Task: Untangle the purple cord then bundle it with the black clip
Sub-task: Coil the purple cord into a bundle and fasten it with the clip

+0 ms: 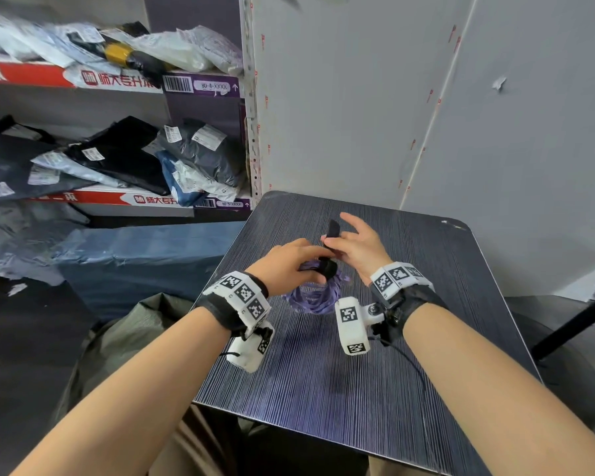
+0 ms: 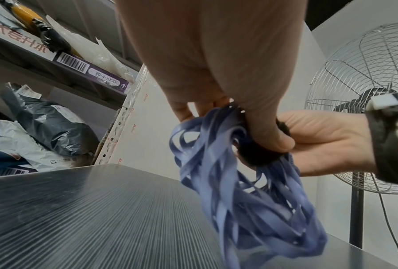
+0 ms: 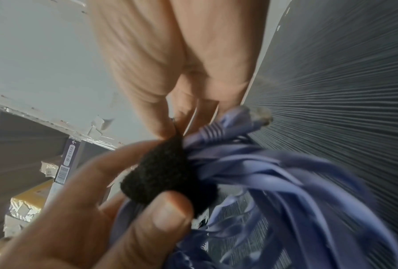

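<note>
Purple cord (image 1: 315, 295), flat and ribbon-like, hangs in gathered loops between the two hands above the dark ribbed table (image 1: 323, 372); whether its lowest loops touch the tabletop cannot be told.

At far left, metal shelves (image 1: 117, 87) hold heaps of courier parcels (image 1: 193, 146) in grey, black, white and blue plastic bags with printed labels, piled loosely on both tiers. Below them a large blue-wrapped package (image 1: 134, 255) lies just beside the table's left edge.

The left hand (image 1: 289, 262) grips the top of the coil, its fingers curled around the gathered strands, thumb pressing on the black clip (image 3: 165, 172), a fuzzy fabric strap wrapped partway around the bundle. In the left wrist view the loops droop below that grip over the tabletop.

Just to the right, one purple plug (image 3: 239, 120) of the cord sticks out beside the strap. The right hand (image 1: 358, 245) pinches the strap's free end between thumb and fingertip, the tail standing up above the bundle, other fingers spread loosely.

Further right, the left wrist view shows a standing fan (image 2: 363, 127) with a wire cage, beyond the table against the pale wall.
</note>
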